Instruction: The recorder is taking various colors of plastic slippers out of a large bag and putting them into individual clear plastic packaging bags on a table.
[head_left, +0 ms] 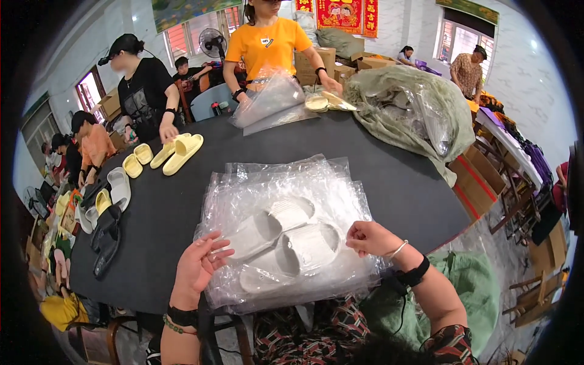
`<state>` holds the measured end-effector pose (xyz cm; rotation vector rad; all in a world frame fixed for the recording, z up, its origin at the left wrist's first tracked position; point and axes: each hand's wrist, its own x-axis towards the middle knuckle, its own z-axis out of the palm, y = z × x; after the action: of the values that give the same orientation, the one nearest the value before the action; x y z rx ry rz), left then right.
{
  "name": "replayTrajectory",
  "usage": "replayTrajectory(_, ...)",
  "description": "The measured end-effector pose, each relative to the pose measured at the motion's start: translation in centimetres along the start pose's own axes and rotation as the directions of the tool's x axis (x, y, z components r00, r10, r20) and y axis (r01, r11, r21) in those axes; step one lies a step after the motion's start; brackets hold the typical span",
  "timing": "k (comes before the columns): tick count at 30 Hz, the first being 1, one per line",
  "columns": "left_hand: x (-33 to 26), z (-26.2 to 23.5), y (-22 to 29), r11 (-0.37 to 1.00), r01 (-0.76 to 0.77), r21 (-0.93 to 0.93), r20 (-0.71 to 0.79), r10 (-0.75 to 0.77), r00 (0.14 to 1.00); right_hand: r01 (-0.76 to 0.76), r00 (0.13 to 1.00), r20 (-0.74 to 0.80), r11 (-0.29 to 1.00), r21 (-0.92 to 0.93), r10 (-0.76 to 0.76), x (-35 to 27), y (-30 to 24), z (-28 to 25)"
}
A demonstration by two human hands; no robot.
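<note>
A pair of white slide slippers (309,248) lies side by side at the front of the dark table, on a stack of clear plastic bags (255,182). Whether a layer of plastic also covers the slippers, I cannot tell. My left hand (204,263) is open beside the left slipper, its palm turned up and fingers apart. On the other side, my right hand (370,238) is closed, its fingers curled in near the right slipper and the bags. Anything held between those fingertips is hidden.
Yellow slippers (182,154), a light grey slipper (119,188) and black slippers (107,237) lie along the left of the table (164,231). Across it, a person in orange handles clear plastic (274,100). A stuffed green sack (395,97) bulges at the far right.
</note>
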<state>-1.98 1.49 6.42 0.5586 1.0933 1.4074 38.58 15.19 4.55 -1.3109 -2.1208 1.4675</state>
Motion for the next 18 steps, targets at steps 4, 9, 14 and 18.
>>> replayTrajectory(4, 0.3, -0.6, -0.4, 0.997, 0.051, 0.061, -0.030, -0.049, 0.998, -0.054, 0.998, 0.038, 0.998, 0.026, 0.053, -1.3, -0.7, -0.2)
replayTrajectory(9, 0.6, -0.8, -1.0, 0.997, 0.045, 0.055, -0.038, -0.043, 0.998, -0.024, 0.999, 0.051, 0.960, 0.277, 0.010, -1.9, 1.2, -0.7)
replayTrajectory(14, 0.8, -1.0, -1.1, 0.988, 0.111, 0.111, -0.009, -0.111, 0.994, 0.014, 0.999, -0.043, 0.940, 0.340, 0.001, -2.3, 1.9, -0.3)
replayTrajectory(18, 0.1, -2.4, 2.8, 0.780, 0.414, 0.468, -0.103, -0.417, 0.903, -0.101, 0.992, -0.044, 0.939, 0.330, 0.122, -2.7, 1.6, 0.0)
